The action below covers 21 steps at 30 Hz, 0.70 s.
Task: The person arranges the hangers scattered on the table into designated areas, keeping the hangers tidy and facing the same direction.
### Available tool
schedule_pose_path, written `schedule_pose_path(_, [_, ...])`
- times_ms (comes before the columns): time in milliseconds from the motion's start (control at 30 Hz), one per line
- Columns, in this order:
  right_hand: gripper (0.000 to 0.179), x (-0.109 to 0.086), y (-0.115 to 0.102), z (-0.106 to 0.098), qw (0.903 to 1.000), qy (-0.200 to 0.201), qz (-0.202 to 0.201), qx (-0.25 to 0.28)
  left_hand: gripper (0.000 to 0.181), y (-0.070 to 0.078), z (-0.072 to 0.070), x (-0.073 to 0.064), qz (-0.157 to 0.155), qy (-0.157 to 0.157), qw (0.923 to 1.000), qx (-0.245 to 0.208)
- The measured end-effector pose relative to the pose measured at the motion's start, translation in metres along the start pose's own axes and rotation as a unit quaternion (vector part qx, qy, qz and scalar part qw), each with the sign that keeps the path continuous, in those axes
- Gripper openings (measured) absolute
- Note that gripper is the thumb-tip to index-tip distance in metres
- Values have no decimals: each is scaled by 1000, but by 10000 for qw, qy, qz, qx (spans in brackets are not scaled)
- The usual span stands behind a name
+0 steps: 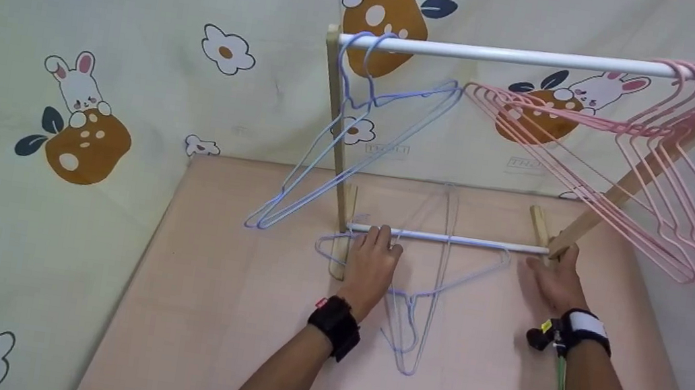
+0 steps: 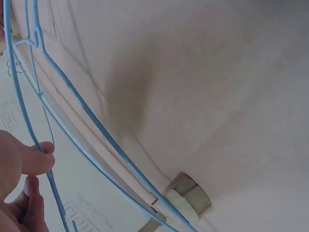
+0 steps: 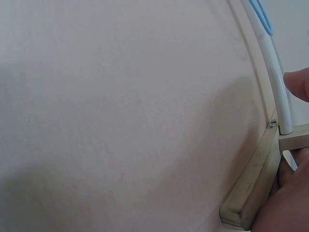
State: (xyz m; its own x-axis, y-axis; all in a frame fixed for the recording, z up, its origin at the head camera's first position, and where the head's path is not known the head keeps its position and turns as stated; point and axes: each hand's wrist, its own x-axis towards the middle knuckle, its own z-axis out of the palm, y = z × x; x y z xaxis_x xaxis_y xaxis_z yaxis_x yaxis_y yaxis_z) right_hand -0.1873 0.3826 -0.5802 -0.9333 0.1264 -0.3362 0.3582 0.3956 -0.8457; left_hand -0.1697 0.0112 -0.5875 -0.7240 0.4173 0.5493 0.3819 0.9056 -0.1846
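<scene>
My left hand is at the lower white bar of a small wooden clothes rack. In the left wrist view its thumb and fingers pinch a blue wire hanger. Two blue hangers lie crossed by the lower bar, one with its hook toward me; the hand hides part of them. At the rack's lower right corner my right hand grips the wooden frame, thumb on one side and fingers on the other.
Two blue hangers hang at the left end of the top bar. Several pink hangers crowd its right end. The rack stands on a pinkish tabletop against a printed backdrop.
</scene>
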Motion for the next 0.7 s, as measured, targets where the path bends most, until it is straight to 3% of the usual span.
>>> schedule_pose_path(233, [88, -14, -15, 1, 9999, -92, 81, 7, 5, 1, -4, -2, -141, 35, 9996, 225])
schedule_pose_path(467, [89, -4, -4, 0, 10000, -7, -89, -41, 4, -1, -4, -3, -307, 54, 9991, 289])
schedule_pose_path(567, [90, 2, 3, -1, 9997, 24, -218, -147, 4, -2, -2, -5, -424, 1, 9989, 202])
schedule_pose_path(700, [89, -4, -3, -1, 9997, -2, -197, -140, 11, 1, 3, -11, -726, -152, 9972, -45])
